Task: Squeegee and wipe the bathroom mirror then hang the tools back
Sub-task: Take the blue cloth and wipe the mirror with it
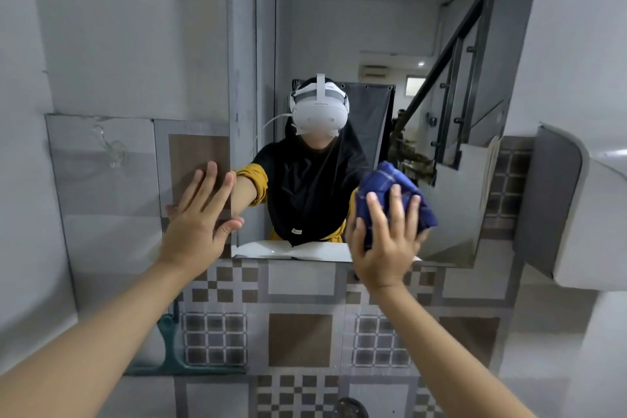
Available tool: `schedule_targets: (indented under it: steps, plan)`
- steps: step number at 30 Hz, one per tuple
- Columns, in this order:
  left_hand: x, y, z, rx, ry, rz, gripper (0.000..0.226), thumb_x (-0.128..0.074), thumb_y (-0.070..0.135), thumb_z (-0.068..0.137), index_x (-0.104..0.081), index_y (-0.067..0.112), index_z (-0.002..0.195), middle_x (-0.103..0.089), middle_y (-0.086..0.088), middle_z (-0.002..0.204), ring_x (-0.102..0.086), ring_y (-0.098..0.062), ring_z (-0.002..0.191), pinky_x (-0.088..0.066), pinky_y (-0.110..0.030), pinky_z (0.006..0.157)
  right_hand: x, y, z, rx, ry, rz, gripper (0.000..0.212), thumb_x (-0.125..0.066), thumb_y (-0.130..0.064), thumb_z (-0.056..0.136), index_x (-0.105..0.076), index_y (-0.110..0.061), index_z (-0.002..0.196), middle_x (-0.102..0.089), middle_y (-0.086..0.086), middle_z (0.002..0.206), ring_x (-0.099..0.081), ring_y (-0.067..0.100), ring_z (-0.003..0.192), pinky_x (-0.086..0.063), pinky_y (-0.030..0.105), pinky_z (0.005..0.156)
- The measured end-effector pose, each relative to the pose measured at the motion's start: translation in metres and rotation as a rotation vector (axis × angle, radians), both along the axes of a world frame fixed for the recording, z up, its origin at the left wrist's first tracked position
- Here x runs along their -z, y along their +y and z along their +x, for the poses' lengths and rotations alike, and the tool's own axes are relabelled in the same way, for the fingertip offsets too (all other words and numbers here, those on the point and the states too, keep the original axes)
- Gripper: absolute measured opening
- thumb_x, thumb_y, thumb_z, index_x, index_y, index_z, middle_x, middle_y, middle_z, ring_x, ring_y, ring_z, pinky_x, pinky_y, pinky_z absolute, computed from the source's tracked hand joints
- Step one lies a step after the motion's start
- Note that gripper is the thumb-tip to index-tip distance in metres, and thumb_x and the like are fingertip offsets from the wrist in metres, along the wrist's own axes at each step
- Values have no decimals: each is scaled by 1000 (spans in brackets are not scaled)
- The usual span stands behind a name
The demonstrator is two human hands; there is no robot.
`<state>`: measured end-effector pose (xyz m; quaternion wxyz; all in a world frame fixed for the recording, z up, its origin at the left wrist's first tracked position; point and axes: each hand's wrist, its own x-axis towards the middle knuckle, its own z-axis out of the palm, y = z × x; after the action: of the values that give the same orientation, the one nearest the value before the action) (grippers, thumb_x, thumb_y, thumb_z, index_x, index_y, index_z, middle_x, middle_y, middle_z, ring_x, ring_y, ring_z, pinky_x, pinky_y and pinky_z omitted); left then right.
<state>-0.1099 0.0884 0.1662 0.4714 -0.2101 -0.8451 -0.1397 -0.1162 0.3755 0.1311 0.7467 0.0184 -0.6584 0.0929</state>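
The bathroom mirror [339, 27] hangs on the wall ahead, its lower edge above patterned tiles. My right hand [385, 241] presses a bunched dark blue checked cloth [390, 187] against the glass near the mirror's lower right part. My left hand [200, 214] lies flat with fingers spread on the wall tile at the mirror's left edge, holding nothing. A green squeegee [171, 346] hangs or leans low on the tiled wall at the left, partly hidden behind my left forearm. The mirror reflects a person wearing a white headset.
A clear plastic hook [113, 149] sticks to the grey tile left of the mirror. A white wall-mounted unit [573, 207] juts out at the right. Patterned brown and grey tiles [300, 339] cover the wall below the mirror. The mirror reflects a staircase railing.
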Motion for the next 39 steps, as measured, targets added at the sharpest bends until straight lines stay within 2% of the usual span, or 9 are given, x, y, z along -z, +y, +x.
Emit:
schedule_targets:
  steps: [3, 7, 11, 15, 19, 22, 32, 34, 39]
  plan:
    - [-2, -2, 4, 24, -13, 3, 79, -66, 24, 80, -21, 18, 145, -13, -9, 154, -9, -29, 141, -18, -45, 110, -6, -44, -5, -34, -10, 69, 39, -58, -36, 89, -57, -30, 128, -51, 7, 139, -42, 40, 133, -13, 51, 116]
    - [-4, -14, 8, 33, -48, -42, 87, -70, 16, 78, -16, 24, 146, -9, -3, 155, -6, -24, 142, -18, -45, 107, -24, -95, -9, -99, -50, 88, 36, -60, -34, 87, -65, -30, 123, -57, 6, 136, -45, 38, 132, -33, 60, 103]
    - [2, -24, 10, -83, -164, -51, 94, -69, 37, 76, -4, 33, 145, 8, 4, 155, 4, -21, 142, -19, -68, 103, -25, -133, -13, -139, -92, 162, 36, -56, -36, 89, -63, -32, 125, -57, 4, 136, -44, 36, 133, -28, 59, 106]
    - [15, -29, 9, -81, -230, -16, 101, -62, 59, 71, 1, 33, 145, 14, 3, 155, 13, -20, 142, -16, -67, 104, -15, -133, -11, -116, -108, 318, 37, -60, -37, 88, -62, -33, 125, -56, 2, 137, -45, 34, 132, -30, 56, 105]
    - [22, -28, 8, -71, -231, 0, 106, -63, 61, 68, 5, 34, 144, 15, 2, 155, 13, -20, 142, -17, -67, 103, -6, -100, -6, -124, -172, 671, 35, -58, -35, 90, -63, -33, 124, -56, 3, 137, -45, 36, 132, -36, 52, 103]
    - [22, -27, 7, -63, -221, 5, 109, -68, 57, 66, 2, 32, 146, 14, 1, 155, 13, -20, 142, -20, -68, 103, -2, -68, 0, -106, -195, 763, 35, -58, -33, 89, -64, -33, 124, -56, 3, 138, -45, 35, 132, -36, 51, 101]
    - [25, -26, 3, -92, -167, -11, 109, -57, 66, 60, -3, 27, 147, 7, -3, 157, 7, -24, 143, -35, -63, 98, 9, 81, 19, 12, -211, 598, 40, -58, -35, 91, -54, -28, 129, -51, 13, 138, -38, 42, 134, -30, 60, 108]
    - [25, -26, 2, -85, -158, -8, 110, -57, 66, 60, -3, 27, 147, 7, -4, 156, 7, -24, 143, -37, -63, 97, 14, 104, 25, -33, -233, 441, 37, -51, -33, 95, -51, -21, 130, -49, 20, 139, -31, 46, 136, -24, 53, 114]
    - [26, -26, 0, -100, -164, -16, 111, -58, 66, 59, -1, 28, 147, 8, -3, 157, 8, -24, 143, -36, -68, 95, 30, 112, 27, -152, -302, -143, 44, -41, -33, 97, -36, -18, 138, -28, 19, 154, -14, 39, 145, -24, 64, 110]
